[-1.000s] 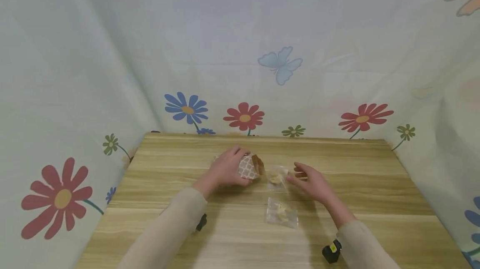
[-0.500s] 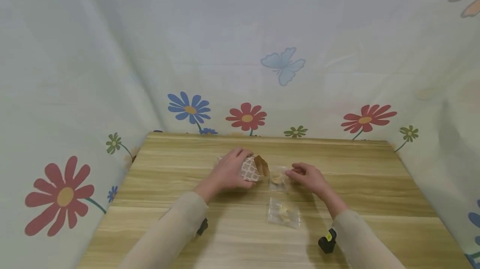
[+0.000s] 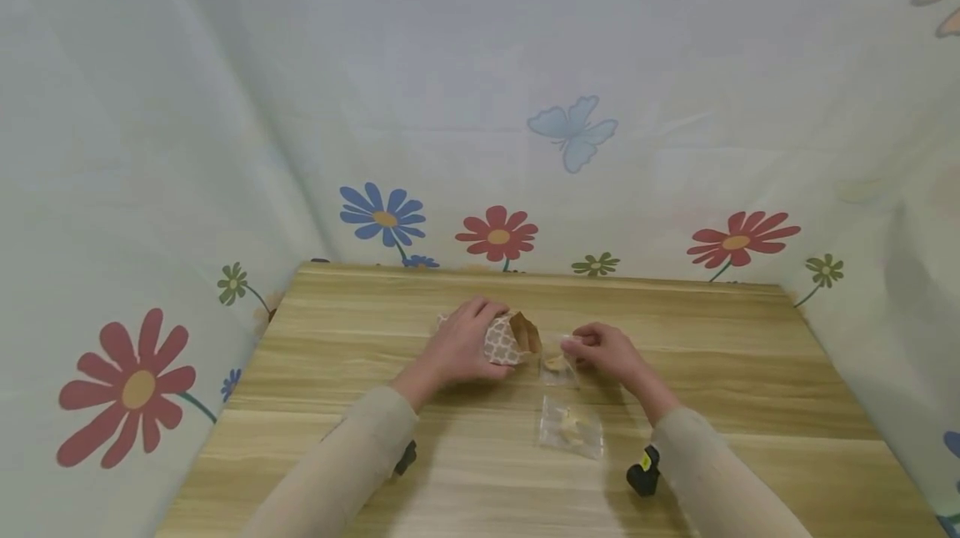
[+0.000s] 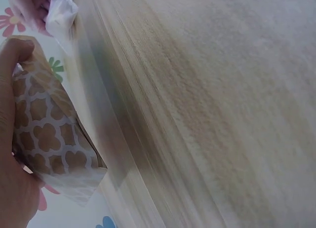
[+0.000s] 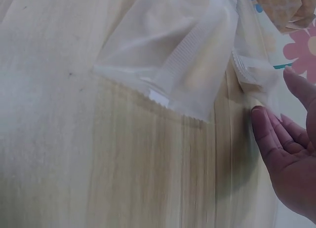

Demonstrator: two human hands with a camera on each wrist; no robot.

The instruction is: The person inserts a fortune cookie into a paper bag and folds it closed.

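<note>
A small paper bag [image 3: 501, 342] with a brown and white lattice print lies tilted in the head view, its brown mouth gaping to the right. My left hand [image 3: 459, 346] grips it from above, fingers on the far side and thumb on the near side; the left wrist view shows the bag [image 4: 49, 132] spread wide. Just right of its mouth is a clear packet [image 3: 555, 369] with a yellowish piece inside. The thumb and fingers of my right hand [image 3: 611, 352] pinch that packet's upper right edge. Nearer to me lies a second clear packet [image 3: 572, 428], flat and untouched.
The wood-grain table [image 3: 712, 371] runs back to a pale curtain [image 3: 450, 87] printed with flowers and a butterfly. Dark wrist devices show beside both sleeves, one with a yellow mark [image 3: 645, 461] by the right.
My right hand has moved left onto the upper packet, its fingers closing on the edge. The left hand keeps its grip on the bag. The view has shifted slightly.
</note>
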